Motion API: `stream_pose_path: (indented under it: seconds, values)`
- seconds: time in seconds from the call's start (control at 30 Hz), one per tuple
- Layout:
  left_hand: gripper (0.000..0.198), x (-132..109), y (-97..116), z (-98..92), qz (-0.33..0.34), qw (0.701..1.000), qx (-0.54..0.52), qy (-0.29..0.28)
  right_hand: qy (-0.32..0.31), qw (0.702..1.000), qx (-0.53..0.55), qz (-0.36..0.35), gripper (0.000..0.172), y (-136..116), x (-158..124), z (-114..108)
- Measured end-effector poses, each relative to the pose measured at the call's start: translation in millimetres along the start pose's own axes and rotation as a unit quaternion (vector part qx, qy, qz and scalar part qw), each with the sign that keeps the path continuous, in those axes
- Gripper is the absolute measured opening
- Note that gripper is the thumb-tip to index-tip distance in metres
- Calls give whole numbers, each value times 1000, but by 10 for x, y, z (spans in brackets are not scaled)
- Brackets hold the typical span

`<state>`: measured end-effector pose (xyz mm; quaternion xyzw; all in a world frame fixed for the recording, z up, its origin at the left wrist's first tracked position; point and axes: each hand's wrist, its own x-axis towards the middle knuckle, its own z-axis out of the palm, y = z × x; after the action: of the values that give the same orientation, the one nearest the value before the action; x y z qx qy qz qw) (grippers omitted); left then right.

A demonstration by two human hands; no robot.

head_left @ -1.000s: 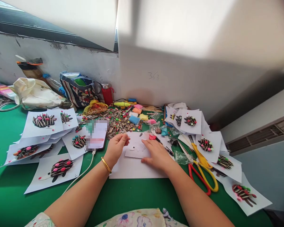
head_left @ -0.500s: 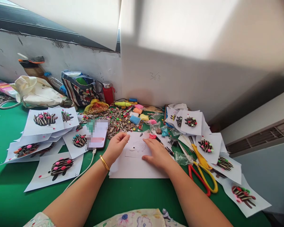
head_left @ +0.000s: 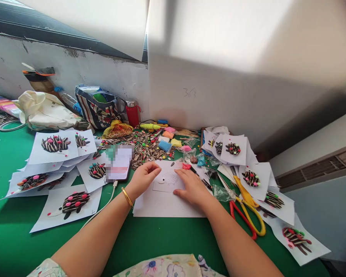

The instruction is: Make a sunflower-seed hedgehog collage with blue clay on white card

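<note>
Plain gold bangle (head_left: 127,197) on left wrist (head_left: 131,191), pale clothing (head_left: 161,266) with purplish flower print

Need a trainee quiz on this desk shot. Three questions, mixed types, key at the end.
1. True or false: the round gold-coloured bangle is on the person's left arm.

2. Multiple choice: what stands upright right beside the navy-and-white striped fabric bag?
A) the flat phone with a lit screen
B) the red cylindrical flask with a silver cap
C) the long-bladed metal scissors

3. Fill in: the spread fingers of the ____ hand reach over the small white paper card with a line-drawn animal.

Key: 1. True. 2. B. 3. Right hand.
</note>
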<state>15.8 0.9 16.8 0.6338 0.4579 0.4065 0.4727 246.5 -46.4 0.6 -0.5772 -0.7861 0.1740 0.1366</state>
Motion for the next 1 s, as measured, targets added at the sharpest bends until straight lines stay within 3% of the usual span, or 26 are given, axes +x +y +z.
stream_pose_path:
  seconds: [0.1, 0.2, 0.37, 0.67, 1.0]
  values:
    - [37, 9, -33, 2, -2, 1000, 4, 11, 0, 1000, 0, -3, 77, -4, 0, -4]
    - [29, 20, -66, 3, 4, 1000, -10, 27, -2, 1000, -2, -2, 77, -9, 2, -9]
    - [35, 23, -43, 16, -15, 999, -39, 17, -3, 1000, -3, 0, 75, -19, 2, -16]
    - [39, -33, 69, 7, -120, 954, -275, -27, 1, 1000, -7, -10, 75, 0, -2, -2]
    - [26, -17, 51, 15, -95, 968, -231, -6, 1, 1000, -6, -9, 75, -6, -2, -4]
